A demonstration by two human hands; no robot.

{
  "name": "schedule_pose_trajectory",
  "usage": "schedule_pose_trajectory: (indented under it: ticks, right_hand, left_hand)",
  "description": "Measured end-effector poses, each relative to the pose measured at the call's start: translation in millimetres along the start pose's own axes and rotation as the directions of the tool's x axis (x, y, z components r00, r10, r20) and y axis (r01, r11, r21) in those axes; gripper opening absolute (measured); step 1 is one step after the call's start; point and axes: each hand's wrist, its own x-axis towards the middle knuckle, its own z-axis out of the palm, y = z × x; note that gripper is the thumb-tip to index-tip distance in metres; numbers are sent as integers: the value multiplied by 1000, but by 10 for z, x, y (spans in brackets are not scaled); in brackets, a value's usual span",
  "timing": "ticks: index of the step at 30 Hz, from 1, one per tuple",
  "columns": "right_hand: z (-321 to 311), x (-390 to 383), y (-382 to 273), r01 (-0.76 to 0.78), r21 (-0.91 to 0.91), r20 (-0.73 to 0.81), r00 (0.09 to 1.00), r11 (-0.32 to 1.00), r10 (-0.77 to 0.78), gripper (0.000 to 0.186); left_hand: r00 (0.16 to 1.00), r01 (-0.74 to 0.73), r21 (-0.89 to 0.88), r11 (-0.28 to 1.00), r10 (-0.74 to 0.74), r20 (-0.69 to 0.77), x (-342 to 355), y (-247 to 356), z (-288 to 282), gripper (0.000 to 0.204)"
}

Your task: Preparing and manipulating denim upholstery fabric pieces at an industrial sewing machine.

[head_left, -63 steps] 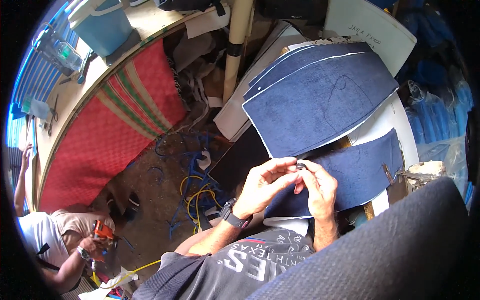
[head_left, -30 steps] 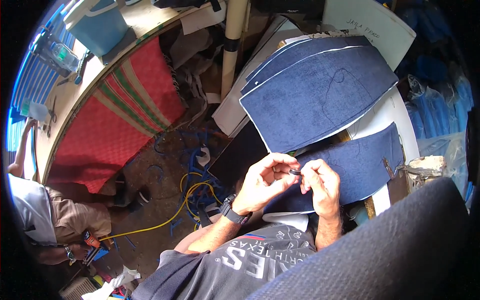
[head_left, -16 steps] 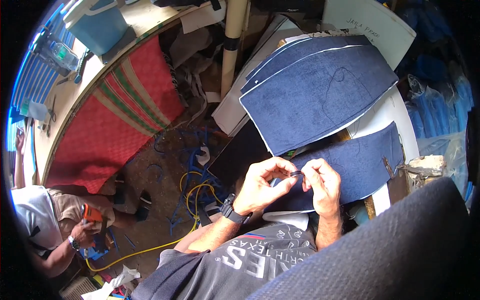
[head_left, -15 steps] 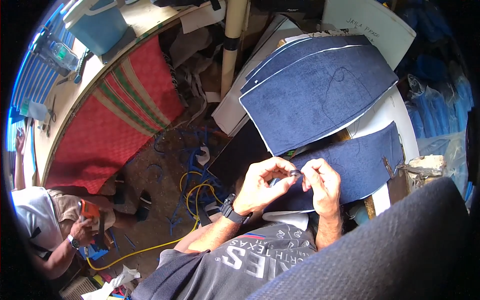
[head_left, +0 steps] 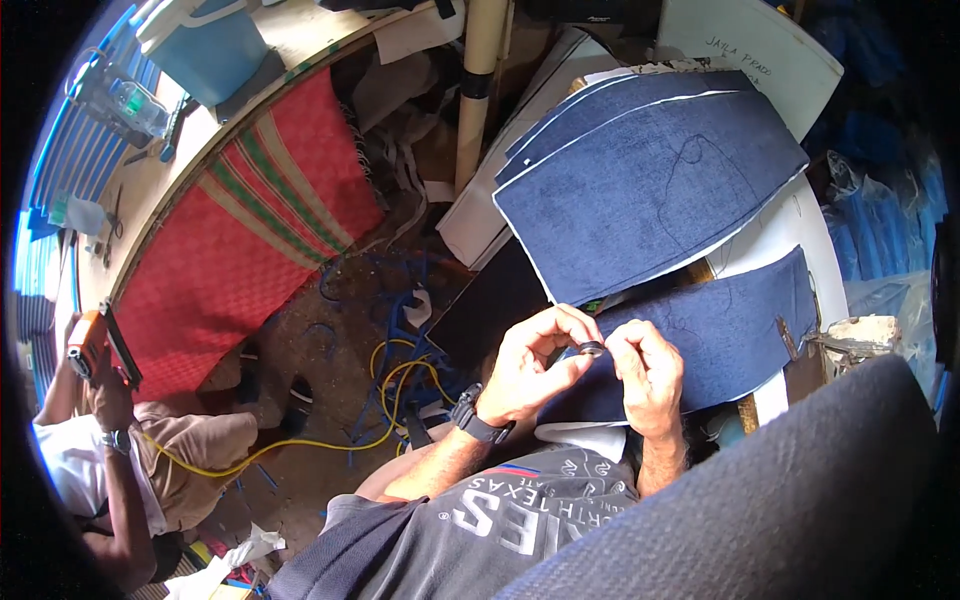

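My left hand, with a black watch on its wrist, pinches a small dark bobbin-like disc between thumb and fingers. Close beside it on the right, my right hand is closed, its thumb and fingertips pressed together. Whatever is in that pinch, if anything, is too small to make out. Beneath and beyond both hands lies a dark blue fabric piece. Farther off, larger blue pieces with white edges are stacked, and a loose dark thread curls over the top one.
At the left, a co-worker's hand holds an orange-and-black power tool joined to a yellow hose. A curved table with red cloth stands beyond. A padded dark roll fills the lower right. Blue scraps litter the floor.
The co-worker at the left has raised the orange tool up toward the table edge. My hands stay nearly in place, the dark disc still in my left; the view has shifted slightly.
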Motion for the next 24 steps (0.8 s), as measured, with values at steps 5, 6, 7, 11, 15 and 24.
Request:
schedule_pose_trajectory:
  ticks: [5,6,7,11,15,24]
  right_hand:
    - [80,28,19,114,-91,23,993,989,-113,6]
    - [90,20,30,126,-98,29,992,987,-124,5]
    - [99,7,33,137,-106,36,990,985,-134,5]
    - [-13,-12,-37,43,-55,-21,999,998,-44,6]
    - [-203,-66,0,-60,154,-52,996,986,69,8]
    - [-498,-109,-171,-65,885,-3,989,461,145,10]
  left_hand:
    - [998,-36,-30,999,34,-49,11,-32,-17,15]
    - [998,-36,-30,999,34,-48,16,-27,-9,15]
    - [998,-38,4,999,38,-47,15,-4,5,15]
    - [998,-40,95,995,45,-45,-7,27,-3,15]
    - [999,-46,228,973,50,-14,15,29,-16,14]
    - [990,-141,491,860,135,48,52,31,35,12]
